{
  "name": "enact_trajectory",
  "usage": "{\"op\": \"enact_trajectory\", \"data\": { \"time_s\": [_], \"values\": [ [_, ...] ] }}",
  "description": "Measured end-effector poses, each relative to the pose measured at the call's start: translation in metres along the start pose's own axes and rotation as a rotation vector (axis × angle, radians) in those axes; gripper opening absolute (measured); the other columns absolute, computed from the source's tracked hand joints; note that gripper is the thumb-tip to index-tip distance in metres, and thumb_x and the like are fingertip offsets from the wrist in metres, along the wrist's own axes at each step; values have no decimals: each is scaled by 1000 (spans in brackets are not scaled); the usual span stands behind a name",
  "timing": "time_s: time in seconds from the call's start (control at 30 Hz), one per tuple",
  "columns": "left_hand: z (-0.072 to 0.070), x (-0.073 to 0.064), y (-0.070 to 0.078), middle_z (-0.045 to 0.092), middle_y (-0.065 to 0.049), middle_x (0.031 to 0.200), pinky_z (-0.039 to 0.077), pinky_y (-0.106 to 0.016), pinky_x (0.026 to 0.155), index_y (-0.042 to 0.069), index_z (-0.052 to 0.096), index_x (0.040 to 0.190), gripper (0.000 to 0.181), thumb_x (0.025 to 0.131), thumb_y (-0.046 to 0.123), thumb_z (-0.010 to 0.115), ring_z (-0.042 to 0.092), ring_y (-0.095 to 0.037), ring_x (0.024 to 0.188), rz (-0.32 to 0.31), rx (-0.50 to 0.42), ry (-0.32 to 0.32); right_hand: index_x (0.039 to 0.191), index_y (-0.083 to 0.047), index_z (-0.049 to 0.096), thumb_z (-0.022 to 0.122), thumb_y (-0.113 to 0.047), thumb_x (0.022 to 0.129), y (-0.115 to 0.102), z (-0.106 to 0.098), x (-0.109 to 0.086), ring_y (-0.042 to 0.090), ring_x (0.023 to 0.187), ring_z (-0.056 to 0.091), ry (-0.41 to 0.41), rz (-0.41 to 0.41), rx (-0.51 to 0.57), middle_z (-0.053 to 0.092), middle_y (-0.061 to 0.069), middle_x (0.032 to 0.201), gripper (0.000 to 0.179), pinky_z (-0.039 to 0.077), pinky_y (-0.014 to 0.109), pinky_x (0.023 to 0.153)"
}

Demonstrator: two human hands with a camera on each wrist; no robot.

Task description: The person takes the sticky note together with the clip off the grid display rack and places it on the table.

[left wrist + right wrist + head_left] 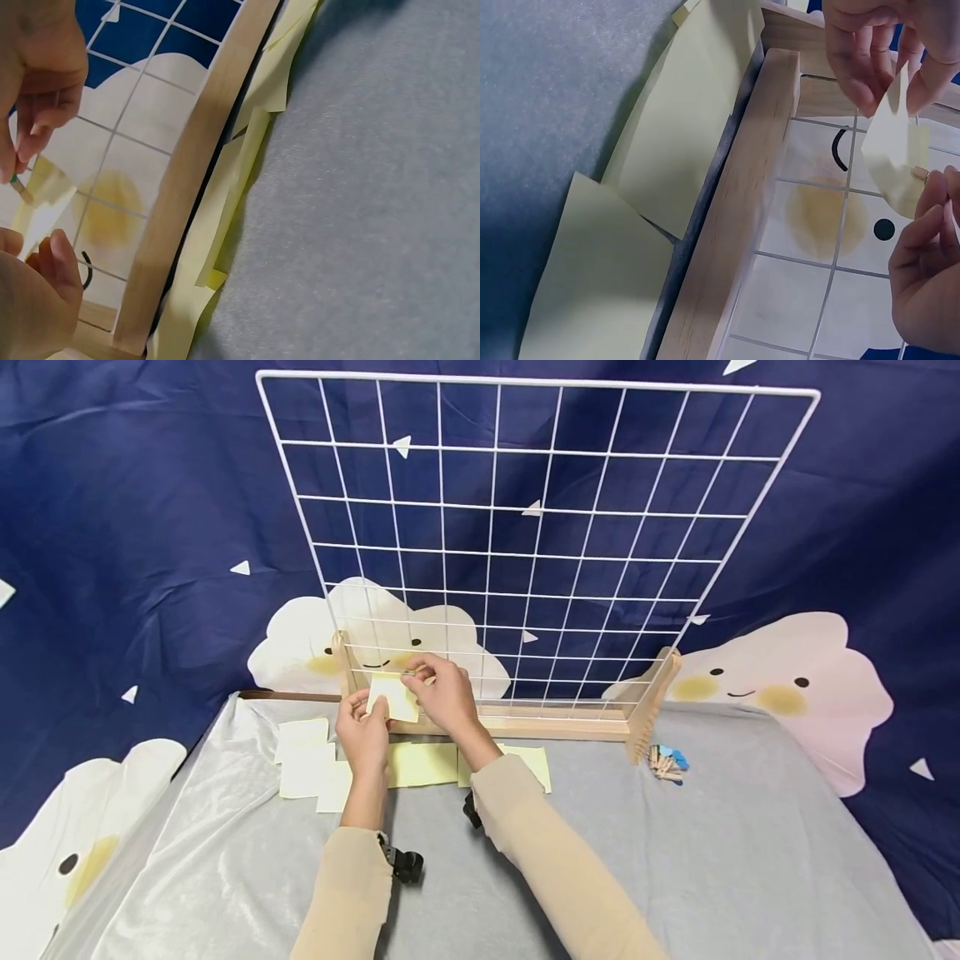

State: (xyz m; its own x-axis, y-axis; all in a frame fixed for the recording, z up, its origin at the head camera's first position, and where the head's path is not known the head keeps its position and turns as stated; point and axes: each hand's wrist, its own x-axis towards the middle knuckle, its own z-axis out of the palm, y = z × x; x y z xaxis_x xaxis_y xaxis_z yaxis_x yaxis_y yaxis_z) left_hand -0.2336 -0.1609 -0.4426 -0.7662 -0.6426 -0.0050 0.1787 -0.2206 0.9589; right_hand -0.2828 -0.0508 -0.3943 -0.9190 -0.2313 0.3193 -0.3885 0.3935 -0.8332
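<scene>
My left hand [363, 737] pinches a pale yellow sticky note [395, 700] between thumb and fingers, in front of the lower left of a white wire grid [489, 553]. At the note's upper right my right hand [448, 695] pinches a small wooden clothespin [24, 190] with a green end. In the right wrist view the clothespin's tip [919, 173] overlaps the note's edge, and the note is bent. Most of the clothespin is hidden by the right fingers.
Yellow notes [423, 765] lie in a row along the grid's wooden base [555, 727]. Paler notes [306, 774] overlap at the left. Several small clothespins [666, 763], some with blue ends, are heaped by the right wooden foot [651, 710]. Grey cloth [720, 852] covers the table.
</scene>
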Motion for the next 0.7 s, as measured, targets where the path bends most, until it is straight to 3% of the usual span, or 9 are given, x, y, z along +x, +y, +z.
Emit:
{"op": "enact_trajectory", "data": {
  "time_s": [0.27,0.7],
  "values": [
    [0,0,1,52,-5,93,54,-19,56,-3,59,113,20,93,-4,62,52,-5,60,16,-27,28,104,-17,75,75,-25,94,3,-1,-1,13,68,60,53,-18,-196,73,-2,89,14,45,29,57],
    [-2,0,2,53,-6,93,54,-18,55,-3,58,111,17,95,-2,62,51,-7,64,3,-26,31,102,-17,74,74,-23,94,1,2,-4,12,56,52,130,-28,-159,73,-2,87,10,45,32,56]
  ]
}}
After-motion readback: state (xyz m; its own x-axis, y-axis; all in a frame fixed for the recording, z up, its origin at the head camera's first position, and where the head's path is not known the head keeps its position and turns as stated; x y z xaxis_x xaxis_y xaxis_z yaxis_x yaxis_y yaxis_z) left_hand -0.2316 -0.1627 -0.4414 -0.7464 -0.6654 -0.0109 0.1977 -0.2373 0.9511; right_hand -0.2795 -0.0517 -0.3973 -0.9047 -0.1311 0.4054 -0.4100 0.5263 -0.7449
